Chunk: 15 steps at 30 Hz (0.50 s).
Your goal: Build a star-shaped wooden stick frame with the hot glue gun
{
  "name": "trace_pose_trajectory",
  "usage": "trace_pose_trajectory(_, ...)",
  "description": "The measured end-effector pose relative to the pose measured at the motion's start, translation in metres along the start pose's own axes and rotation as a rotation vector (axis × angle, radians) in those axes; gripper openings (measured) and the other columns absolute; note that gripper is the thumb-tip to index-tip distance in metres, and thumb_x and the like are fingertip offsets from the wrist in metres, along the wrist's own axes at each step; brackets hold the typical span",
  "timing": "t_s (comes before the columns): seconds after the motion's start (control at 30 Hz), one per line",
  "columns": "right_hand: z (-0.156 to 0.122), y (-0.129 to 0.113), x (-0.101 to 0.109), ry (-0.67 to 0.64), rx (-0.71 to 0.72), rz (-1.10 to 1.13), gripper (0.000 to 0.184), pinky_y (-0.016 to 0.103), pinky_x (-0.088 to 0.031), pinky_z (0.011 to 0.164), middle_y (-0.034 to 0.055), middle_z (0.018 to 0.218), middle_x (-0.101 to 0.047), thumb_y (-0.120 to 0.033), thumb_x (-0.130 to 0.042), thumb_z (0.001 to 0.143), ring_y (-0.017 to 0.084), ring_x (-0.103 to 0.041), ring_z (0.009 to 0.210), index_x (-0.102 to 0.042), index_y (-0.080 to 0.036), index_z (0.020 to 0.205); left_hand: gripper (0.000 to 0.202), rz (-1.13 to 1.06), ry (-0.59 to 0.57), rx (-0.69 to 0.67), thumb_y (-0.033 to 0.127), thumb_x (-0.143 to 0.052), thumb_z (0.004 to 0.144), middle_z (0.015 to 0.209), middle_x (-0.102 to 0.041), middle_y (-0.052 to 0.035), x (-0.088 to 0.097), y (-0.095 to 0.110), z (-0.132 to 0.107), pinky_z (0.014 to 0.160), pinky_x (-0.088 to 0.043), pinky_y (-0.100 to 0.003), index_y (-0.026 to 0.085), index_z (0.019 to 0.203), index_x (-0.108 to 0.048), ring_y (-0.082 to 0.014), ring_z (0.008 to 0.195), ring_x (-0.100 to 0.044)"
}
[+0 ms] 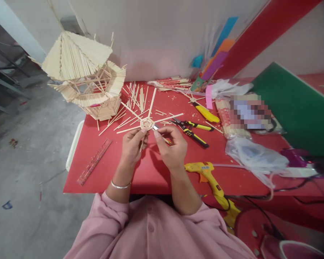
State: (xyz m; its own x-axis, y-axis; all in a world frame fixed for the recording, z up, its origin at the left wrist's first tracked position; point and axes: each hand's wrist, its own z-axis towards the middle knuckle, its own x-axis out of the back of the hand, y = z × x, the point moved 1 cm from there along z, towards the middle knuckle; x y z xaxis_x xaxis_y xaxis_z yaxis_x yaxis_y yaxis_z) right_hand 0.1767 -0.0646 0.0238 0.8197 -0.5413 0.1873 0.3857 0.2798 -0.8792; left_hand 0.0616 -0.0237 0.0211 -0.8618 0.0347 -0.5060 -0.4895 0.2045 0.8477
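My left hand [132, 144] pinches the lower edge of a small star-shaped frame of thin wooden sticks [147, 122], held just above the red table [102, 176]. Several long spokes fan out from the frame's small ring. My right hand [169, 144] is closed round a small cutter with a metal tip [156, 127] that touches the ring's right side. A silver bangle sits on my left wrist.
A stick-built model house [83, 75] stands at the table's far left corner. Loose sticks [136, 95], yellow-handled pliers [194, 131], a yellow knife [206, 113], a yellow glue gun [210, 180], a red ruler [94, 162], plastic bags [255, 158] and a green board [294, 108] lie around.
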Motion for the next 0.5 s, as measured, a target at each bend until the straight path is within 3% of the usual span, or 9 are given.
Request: trace_pose_trajectory(0.5,-0.001,0.012,0.003,-0.011,-0.059,-0.039,0.021,0.032,-0.054,0.074,0.0022,0.085,-0.073,-0.043,-0.064,0.09,0.016,-0.065,0.076,-0.07,-0.022,0.089,0.039,0.045,0.032,-0.045,0.046,-0.089,0.059,0.049,-0.054,0.0034,-0.005,-0.007,0.002,0.035,-0.028,-0.016,0.015,0.061,-0.066,-0.0037,0.039,-0.042)
